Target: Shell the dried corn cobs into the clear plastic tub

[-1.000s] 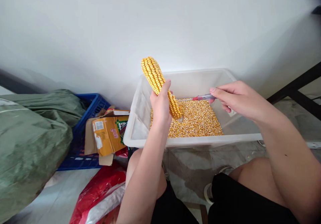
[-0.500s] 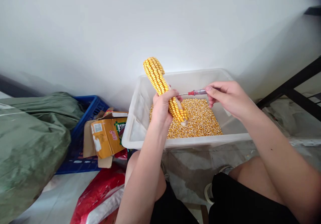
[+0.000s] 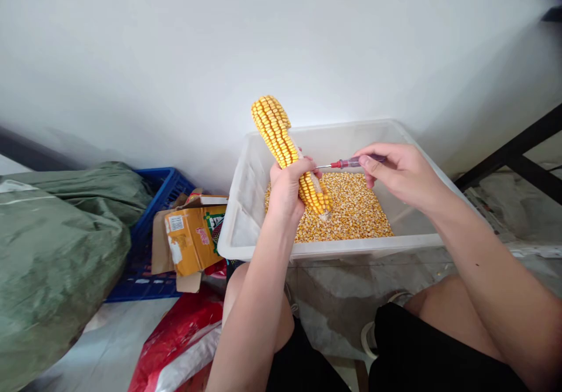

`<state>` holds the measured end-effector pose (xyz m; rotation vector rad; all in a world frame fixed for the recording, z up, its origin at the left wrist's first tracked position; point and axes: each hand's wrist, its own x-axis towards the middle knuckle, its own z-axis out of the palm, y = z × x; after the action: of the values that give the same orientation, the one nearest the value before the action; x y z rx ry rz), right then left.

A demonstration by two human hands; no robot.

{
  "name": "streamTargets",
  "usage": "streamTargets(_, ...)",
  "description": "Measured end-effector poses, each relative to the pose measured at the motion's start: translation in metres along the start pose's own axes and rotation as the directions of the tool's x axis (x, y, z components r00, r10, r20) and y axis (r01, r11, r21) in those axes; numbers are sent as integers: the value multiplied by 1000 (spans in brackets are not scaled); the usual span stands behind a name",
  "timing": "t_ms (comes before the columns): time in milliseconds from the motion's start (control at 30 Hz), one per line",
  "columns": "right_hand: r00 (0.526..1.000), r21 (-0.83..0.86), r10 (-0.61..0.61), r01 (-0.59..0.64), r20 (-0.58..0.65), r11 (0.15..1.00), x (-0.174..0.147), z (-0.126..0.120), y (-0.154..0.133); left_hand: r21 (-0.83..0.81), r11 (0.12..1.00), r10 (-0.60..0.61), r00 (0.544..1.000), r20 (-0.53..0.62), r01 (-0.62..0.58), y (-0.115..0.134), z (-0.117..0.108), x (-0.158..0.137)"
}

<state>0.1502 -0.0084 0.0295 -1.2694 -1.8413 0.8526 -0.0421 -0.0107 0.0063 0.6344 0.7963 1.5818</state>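
My left hand (image 3: 290, 187) is wrapped round the middle of a yellow corn cob (image 3: 273, 127), which tilts with its top toward the wall. A strip along the cob's right side is bare of kernels. In my right hand (image 3: 393, 172) is a screwdriver (image 3: 349, 162) with a red and clear purplish handle. Its thin metal shaft points left and reaches the cob beside my left fingers; whether the tip touches the cob is hidden. Beneath both hands stands a translucent white plastic tub (image 3: 364, 246), with loose corn kernels (image 3: 351, 207) covering part of its bottom.
Left of the tub, a blue crate (image 3: 164, 190) holds an opened orange cardboard box (image 3: 193, 237). A large green sack (image 3: 57, 246) leans over the crate. A red plastic bag (image 3: 175, 333) lies in front. Black metal framing (image 3: 522, 146) stands at the right, and a pale wall (image 3: 263, 35) rises behind.
The view has shifted slightly, moving the surroundings a little to the right. My hands keep the same grips on the cob and the screwdriver, with barely any movement between them.
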Motion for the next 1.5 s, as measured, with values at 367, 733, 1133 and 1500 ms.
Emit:
streamTargets(367,997,36,-18,15,73,999,-2,1,0,9,1000,-9,1000,-19,9,2,1,-1)
streamTargets(733,967,-46,-9,22,255,999,-7,31,-6,180,976,123,992,-1,-120,-6,1,-1)
streamTargets(1133,977,-191,54,-14,205,981,-11,20,-6,146,982,146,973,-179,-120,-1,-9,8)
streamTargets(1500,934,-305,73,40,349,951,-18,25,-20,323,931,213,971,-109,-168,-8,-3,5)
